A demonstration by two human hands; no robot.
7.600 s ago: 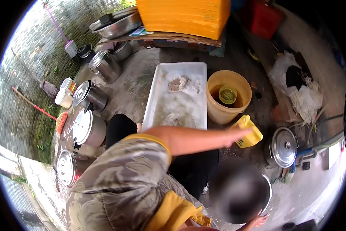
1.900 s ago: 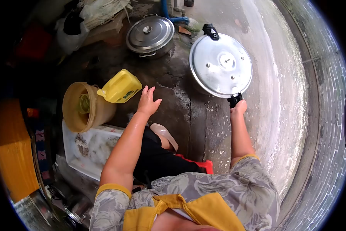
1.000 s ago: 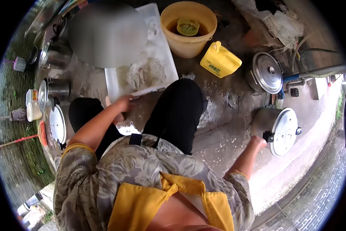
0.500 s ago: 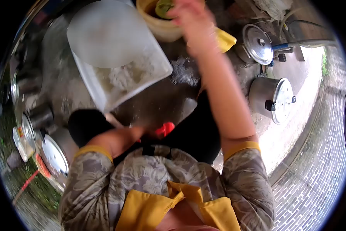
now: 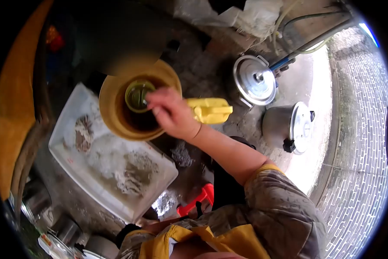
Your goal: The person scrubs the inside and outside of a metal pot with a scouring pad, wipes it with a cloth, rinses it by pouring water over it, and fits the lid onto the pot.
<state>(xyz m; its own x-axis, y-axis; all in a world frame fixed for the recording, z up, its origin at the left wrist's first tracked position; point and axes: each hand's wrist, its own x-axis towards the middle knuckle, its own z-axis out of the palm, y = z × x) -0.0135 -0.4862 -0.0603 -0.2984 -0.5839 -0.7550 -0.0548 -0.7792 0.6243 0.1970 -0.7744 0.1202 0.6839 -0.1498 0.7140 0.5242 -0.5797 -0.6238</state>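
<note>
My right hand (image 5: 171,111) reaches over the rim of the large tan bucket (image 5: 109,108). Its fingers are closed on the edge or handle of a green scoop (image 5: 136,96), which sits in brown liquid inside the bucket. Just right of this hand is a yellow jug (image 5: 211,110). Below the bucket a white tub (image 5: 94,196) holds foamy water with light stringy pieces in it. Only a strip of my left forearm (image 5: 161,224) shows low in the view, near a red plastic stool (image 5: 198,200); the fingers of my left hand are hidden.
A lidded steel pot (image 5: 254,82) and a larger pressure cooker (image 5: 284,127) stand to the right. More pots (image 5: 66,231) are at the lower left. An orange box (image 5: 17,95) fills the left edge. A hose (image 5: 319,41) and plastic bags (image 5: 256,17) are at the top.
My right hand has let go of the pressure cooker's handle, swung over to the bucket and closed on the scoop. The view has turned, and my left hand is now hidden.
</note>
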